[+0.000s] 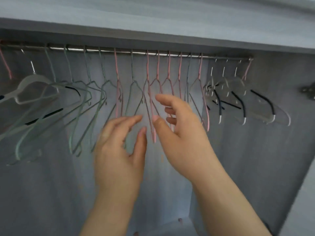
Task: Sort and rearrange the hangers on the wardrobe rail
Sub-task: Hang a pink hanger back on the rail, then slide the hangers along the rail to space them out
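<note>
Grey wardrobe (pixel 247 159) — sorting looking half done: greens (pixel 68 65) grouping left on rail (pixel 139 53), clears (pixel 265 114) right, pinks (pixel 168 67) mixing mid-rail; left hand (pixel 119 150), right hand (pixel 182 132) reaching, fingers (pixel 133 118) loose, gripping nothing.

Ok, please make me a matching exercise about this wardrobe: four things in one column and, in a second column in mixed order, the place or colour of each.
Column one
1. group of green hangers
2. group of pink hangers
3. three clear hangers
4. rail

Column two
A. silver metal, runs from left to right
B. near the right end of the rail
C. left part of the rail
D. middle of the rail

Pairs: 1-C; 2-D; 3-B; 4-A
</note>
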`<state>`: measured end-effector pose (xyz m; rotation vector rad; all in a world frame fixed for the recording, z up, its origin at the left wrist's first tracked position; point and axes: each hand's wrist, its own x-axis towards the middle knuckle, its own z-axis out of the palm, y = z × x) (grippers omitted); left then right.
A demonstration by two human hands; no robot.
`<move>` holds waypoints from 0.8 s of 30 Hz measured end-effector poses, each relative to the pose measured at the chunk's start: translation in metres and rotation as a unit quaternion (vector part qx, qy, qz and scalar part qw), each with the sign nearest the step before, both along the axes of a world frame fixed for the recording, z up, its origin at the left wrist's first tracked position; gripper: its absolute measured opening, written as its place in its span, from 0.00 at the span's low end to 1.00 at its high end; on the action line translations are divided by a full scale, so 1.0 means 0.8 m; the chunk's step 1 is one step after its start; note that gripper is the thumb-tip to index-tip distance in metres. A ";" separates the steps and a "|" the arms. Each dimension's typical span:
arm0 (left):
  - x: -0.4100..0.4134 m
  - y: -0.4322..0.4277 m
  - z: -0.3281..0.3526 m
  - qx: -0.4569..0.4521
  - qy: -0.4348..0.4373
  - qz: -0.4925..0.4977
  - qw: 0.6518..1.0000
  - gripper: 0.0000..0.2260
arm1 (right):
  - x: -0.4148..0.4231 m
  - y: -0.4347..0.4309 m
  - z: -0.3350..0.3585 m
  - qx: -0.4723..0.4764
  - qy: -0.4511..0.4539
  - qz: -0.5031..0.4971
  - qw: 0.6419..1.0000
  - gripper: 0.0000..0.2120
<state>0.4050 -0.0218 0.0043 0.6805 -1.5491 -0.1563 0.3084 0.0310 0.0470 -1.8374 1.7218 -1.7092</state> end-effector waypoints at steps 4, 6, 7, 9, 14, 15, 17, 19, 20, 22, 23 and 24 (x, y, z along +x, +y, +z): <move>-0.075 0.037 -0.001 0.079 -0.003 -0.172 0.982 0.10 | -0.078 0.010 -0.009 -0.016 0.016 -0.120 0.993 0.15; -0.108 0.045 -0.005 0.107 -0.026 -0.196 0.975 0.12 | -0.117 0.012 -0.014 -0.008 0.019 -0.165 0.986 0.14; -0.122 0.046 -0.006 0.112 -0.043 -0.187 0.975 0.13 | -0.134 0.013 -0.016 -0.001 0.024 -0.183 0.983 0.13; -0.146 0.045 -0.007 0.110 -0.075 -0.157 0.979 0.17 | -0.164 0.012 -0.019 0.011 0.038 -0.204 0.978 0.13; -0.194 0.038 0.008 0.097 -0.126 -0.095 0.983 0.20 | -0.204 -0.003 -0.022 0.029 0.062 -0.198 0.978 0.17; -0.202 0.036 0.011 0.097 -0.134 -0.083 0.983 0.19 | -0.211 -0.005 -0.023 0.027 0.061 -0.197 0.978 0.17; -0.217 0.033 0.015 0.096 -0.139 -0.066 0.983 0.18 | -0.227 -0.006 -0.023 0.017 0.048 -0.194 0.980 0.16; -0.228 0.028 0.015 0.089 -0.129 -0.042 0.987 0.16 | -0.243 -0.008 -0.021 0.018 0.030 -0.183 0.982 0.15; -0.232 0.024 0.013 0.083 -0.123 -0.025 0.989 0.15 | -0.250 -0.011 -0.020 0.022 0.017 -0.172 0.985 0.15; -0.239 0.018 0.008 0.079 -0.114 0.005 0.990 0.15 | -0.259 -0.021 -0.015 0.040 -0.008 -0.137 0.990 0.18; -0.243 0.016 0.005 0.083 -0.116 0.014 0.990 0.16 | -0.261 -0.027 -0.012 0.054 -0.017 -0.114 0.992 0.19; -0.246 0.014 0.002 0.088 -0.119 0.020 0.989 0.16 | -0.262 -0.033 -0.010 0.070 -0.024 -0.087 0.993 0.20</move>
